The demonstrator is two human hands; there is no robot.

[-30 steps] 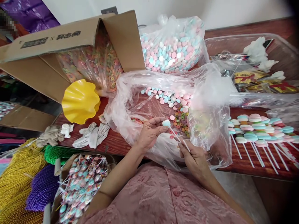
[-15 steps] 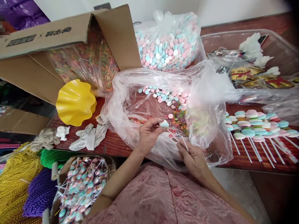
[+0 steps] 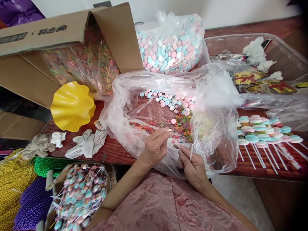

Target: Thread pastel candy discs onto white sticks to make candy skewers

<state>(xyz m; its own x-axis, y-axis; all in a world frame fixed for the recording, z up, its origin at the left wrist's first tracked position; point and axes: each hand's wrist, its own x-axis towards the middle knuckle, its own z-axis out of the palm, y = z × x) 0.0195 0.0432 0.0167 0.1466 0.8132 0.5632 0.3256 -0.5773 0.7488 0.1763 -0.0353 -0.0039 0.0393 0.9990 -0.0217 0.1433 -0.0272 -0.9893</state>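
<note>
My left hand [image 3: 155, 146] is closed in a pinch over the open clear plastic bag [image 3: 125, 112]. Its fingertips meet at the top end of a thin white stick [image 3: 176, 145]. No candy shows between the fingers. My right hand [image 3: 191, 165] is closed just to the right, almost touching the left, and grips a white stick [image 3: 191, 152] that points upward. Inside the bag lie loose pastel disc candies [image 3: 178, 102] and small coloured ring candies [image 3: 183, 123], just beyond my fingers.
Finished candy sticks [image 3: 260, 133] lie in a row at the right. Behind stand a full bag of pastel discs [image 3: 168, 48], a cardboard box [image 3: 72, 35] with ring candies, a yellow wavy bowl [image 3: 72, 106] and a clear tray [image 3: 284, 54]. Wrapped lollipops [image 3: 79, 192] and cord spools [image 3: 14, 183] sit lower left.
The pale blue candy seen at my left fingertips no longer shows. My hands have drawn closer together and the stick in my right hand now stands more upright.
</note>
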